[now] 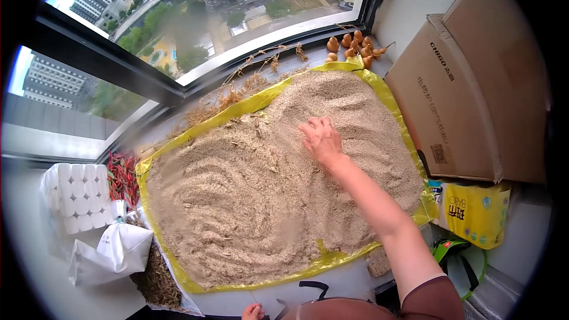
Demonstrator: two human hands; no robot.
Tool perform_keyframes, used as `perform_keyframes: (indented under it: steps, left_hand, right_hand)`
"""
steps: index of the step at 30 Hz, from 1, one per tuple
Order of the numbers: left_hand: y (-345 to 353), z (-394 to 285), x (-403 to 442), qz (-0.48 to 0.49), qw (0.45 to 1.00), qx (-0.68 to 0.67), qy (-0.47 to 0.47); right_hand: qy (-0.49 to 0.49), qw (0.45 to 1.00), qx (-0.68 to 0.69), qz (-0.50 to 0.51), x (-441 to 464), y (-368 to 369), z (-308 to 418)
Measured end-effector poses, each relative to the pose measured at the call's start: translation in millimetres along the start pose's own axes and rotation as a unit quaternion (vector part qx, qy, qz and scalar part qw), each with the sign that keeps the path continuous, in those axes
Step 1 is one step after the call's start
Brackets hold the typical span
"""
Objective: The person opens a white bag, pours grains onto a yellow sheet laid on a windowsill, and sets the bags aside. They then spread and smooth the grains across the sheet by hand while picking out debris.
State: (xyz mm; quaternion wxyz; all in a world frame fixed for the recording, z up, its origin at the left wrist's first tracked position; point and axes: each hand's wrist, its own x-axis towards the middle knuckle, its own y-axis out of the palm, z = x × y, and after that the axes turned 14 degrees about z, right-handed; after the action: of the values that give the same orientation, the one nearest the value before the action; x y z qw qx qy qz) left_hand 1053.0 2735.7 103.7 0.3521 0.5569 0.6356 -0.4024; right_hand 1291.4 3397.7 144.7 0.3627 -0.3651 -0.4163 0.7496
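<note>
A thick layer of pale tan grain (237, 184) is spread over a yellow plastic sheet (261, 102), with ridges and curved furrows across it. My right hand (322, 140) rests on the grain right of the middle. Its fingers are bent and a little apart, fingertips at the grain, and it grips nothing that I can see. Darker bits of husk or stalk lie in the left and central part. At the bottom edge, my left hand (253, 312) shows only in part, its fingers curled closed beside my body; what they hold, if anything, is hidden.
Small gourds (355, 47) and dry stalks (237, 90) line the window ledge. A large cardboard box (456, 101) and a yellow bag (474, 213) stand right. At left are red chillies (122, 176), packed white rolls (80, 195), a white bag (115, 252) and dark dried material (157, 281).
</note>
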Motion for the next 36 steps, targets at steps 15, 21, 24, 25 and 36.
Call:
perform_keyframes:
  steps: [15,21,24,25,36]
  left_hand:
    - [-6,57,5,-0.016,0.994,0.086,0.064]
    - [6,36,2,0.0,0.995,0.069,0.074]
    - [6,30,8,0.009,1.0,-0.015,0.0]
    - [4,34,11,0.018,1.0,0.01,0.018]
    - [16,-79,-19,0.05,0.991,-0.08,-0.099]
  right_hand:
    - [0.015,0.999,-0.031,0.025,89,19,17]
    - [0.052,0.987,-0.072,0.131,20,-6,-10]
    - [0.06,0.985,-0.071,0.142,-25,-8,-35]
    - [0.069,0.985,-0.079,0.14,-39,-7,-45]
    - [-0.027,0.997,-0.018,0.066,-154,24,-46]
